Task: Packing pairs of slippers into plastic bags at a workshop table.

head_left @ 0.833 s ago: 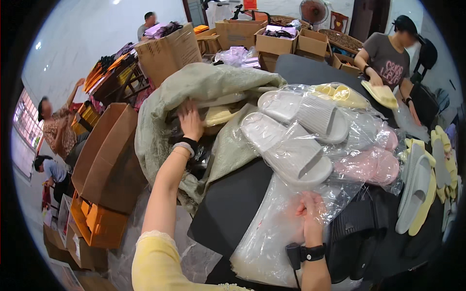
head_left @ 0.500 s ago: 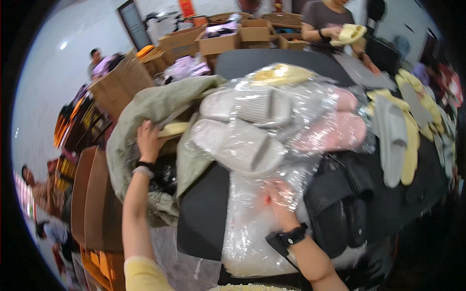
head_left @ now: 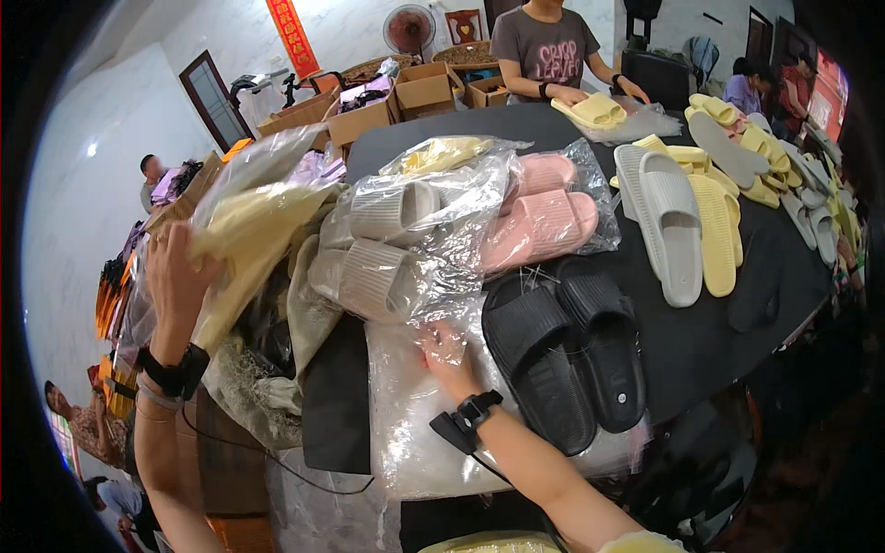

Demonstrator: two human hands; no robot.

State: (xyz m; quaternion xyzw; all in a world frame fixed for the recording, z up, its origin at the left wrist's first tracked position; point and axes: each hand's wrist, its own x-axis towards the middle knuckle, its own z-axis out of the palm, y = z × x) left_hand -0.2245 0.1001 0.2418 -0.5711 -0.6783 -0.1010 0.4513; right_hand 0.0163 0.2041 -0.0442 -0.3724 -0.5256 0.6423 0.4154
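The left hand is raised at the woven sack, fingers closed on a bagged yellow slipper pack. The pack is tilted above the sack's mouth, its clear wrapping loose around it; motion blur prevents a count of the slippers inside. The right hand rests on a stack of clear plastic bags near the front edge of the black table; its fingers are bent, partly behind glossy film, and whether they grip anything cannot be told. Directly beyond the right hand lie bagged grey slippers, with bagged pink slippers to their right and a further bagged yellow pair behind. Unbagged black slippers lie just right of the right hand, partly over the bag stack. Farther right, a ribbed grey slipper lies beside a yellow slipper. Across the table, a co-worker in a dark printed shirt has one hand on light yellow slippers. Open cardboard boxes stand behind the table.
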